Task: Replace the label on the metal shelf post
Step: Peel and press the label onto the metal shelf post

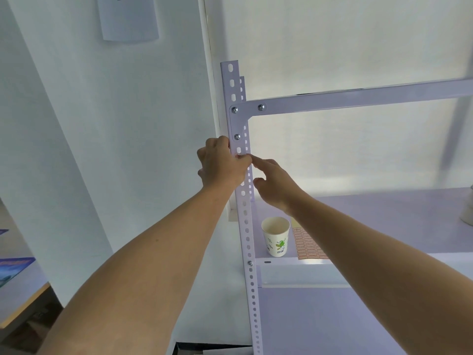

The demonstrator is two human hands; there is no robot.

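Note:
A white perforated metal shelf post (246,228) runs top to bottom through the middle of the view. A small reddish label (239,156) sits on the post just below a bolted corner bracket. My left hand (220,163) wraps around the post from the left, its fingertips pinching at the label. My right hand (273,183) comes in from the right, index finger stretched out and touching the post beside the label. Most of the label is hidden under my fingers.
On the shelf board (384,216) stand a paper cup (276,237) and a sheet of orange labels (305,243). A horizontal beam (358,98) crosses above. A white wall column (115,124) and a desk corner (18,290) lie to the left.

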